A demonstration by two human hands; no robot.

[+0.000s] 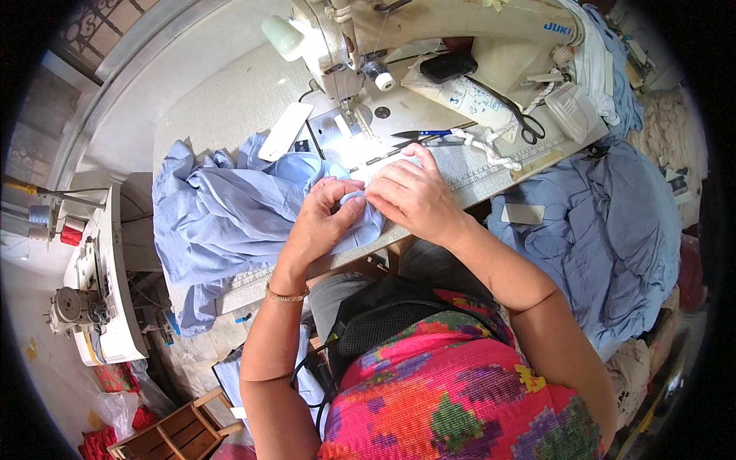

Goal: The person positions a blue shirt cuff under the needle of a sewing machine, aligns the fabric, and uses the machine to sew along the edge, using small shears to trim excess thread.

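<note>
A light blue cloth garment [222,195] lies bunched over the left front of the sewing table [201,121]. My left hand [328,213] is closed on its edge, thumb on top of a folded piece. Close beside it, my right hand [414,195] pinches the same edge with thumb and fingertips, one finger lifted. What lies between the right fingertips is partly hidden. Just beyond the hands is the sewing machine [326,46], its presser foot [354,113] over the lit metal plate. Blue-handled thread snips [433,133] rest beyond my right hand.
Black scissors [529,126], a knotted white cord [491,153] and a translucent box [569,109] lie on the table's right. Blue cloth [590,230] is heaped at my right, a pale card [523,213] on it. Another sewing machine [103,268] stands left, above a wooden frame [172,433].
</note>
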